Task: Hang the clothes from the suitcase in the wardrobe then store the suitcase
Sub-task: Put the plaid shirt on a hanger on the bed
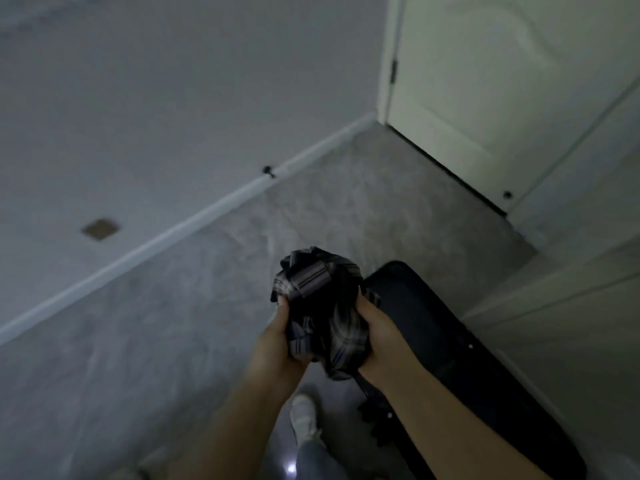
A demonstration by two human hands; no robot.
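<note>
A bunched dark plaid shirt [320, 299] is held in front of me, above the floor. My left hand [277, 344] grips its lower left side and my right hand [379, 336] grips its right side, fingers curled into the cloth. Below and to the right of my hands lies a black suitcase [450, 344] on the carpet, stretching toward the bottom right; my right forearm covers part of it. The frame is dim and blurred.
Grey carpet [194, 306] spreads to the left, bounded by a white skirting board [180, 226] and a grey wall. A white door [485, 81] stands at the upper right. White panelling [571, 323] rises at the right. My foot in a white shoe [304, 415] shows below.
</note>
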